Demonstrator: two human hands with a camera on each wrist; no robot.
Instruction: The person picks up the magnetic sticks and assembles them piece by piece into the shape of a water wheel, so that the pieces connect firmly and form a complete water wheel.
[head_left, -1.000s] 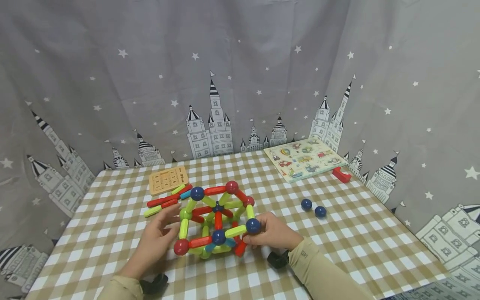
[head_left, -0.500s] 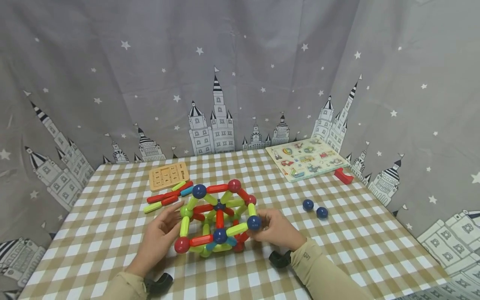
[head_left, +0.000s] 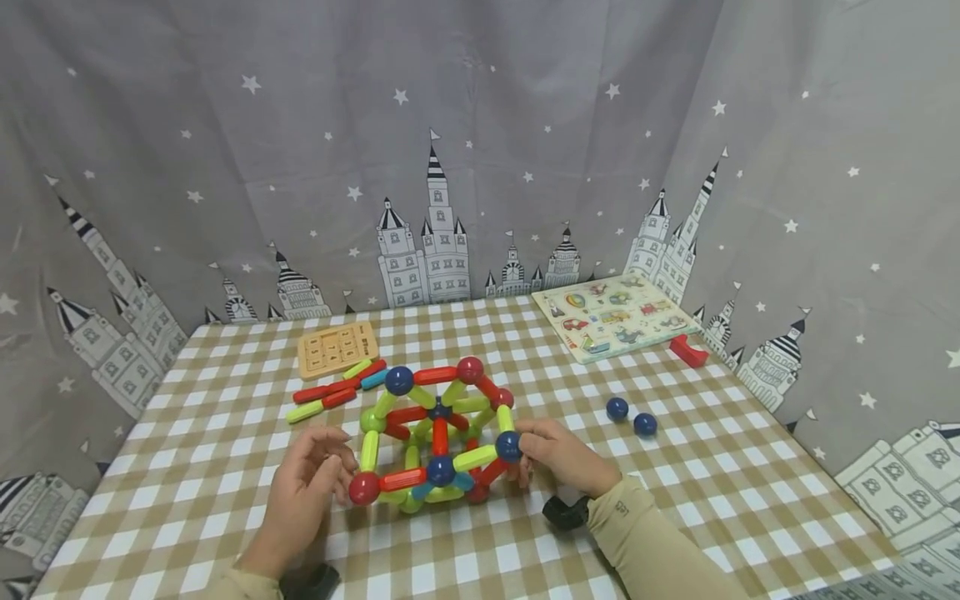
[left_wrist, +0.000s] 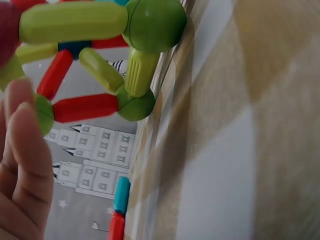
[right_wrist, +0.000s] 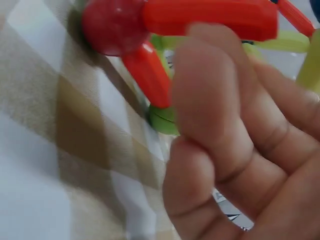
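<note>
A frame of coloured sticks and balls, lime, red and blue, stands on the table between both hands. My left hand is beside its left side with fingers loosely bent, holding nothing. In the left wrist view the fingers appear close to a green ball; whether they touch it I cannot tell. My right hand is at the right side, near a blue ball, its fingers loosely bent. The right wrist view shows those fingers in front of a red stick joined to a red ball.
Loose sticks lie behind my left hand, near a wooden number board. Two blue balls rest at the right. A picture board and a red block are at the back right, before a grey curtain.
My right hand has let go of the red stick and ball low on the frame's right side, now in line with it, and moved slightly right. My left hand has drawn back from the frame.
</note>
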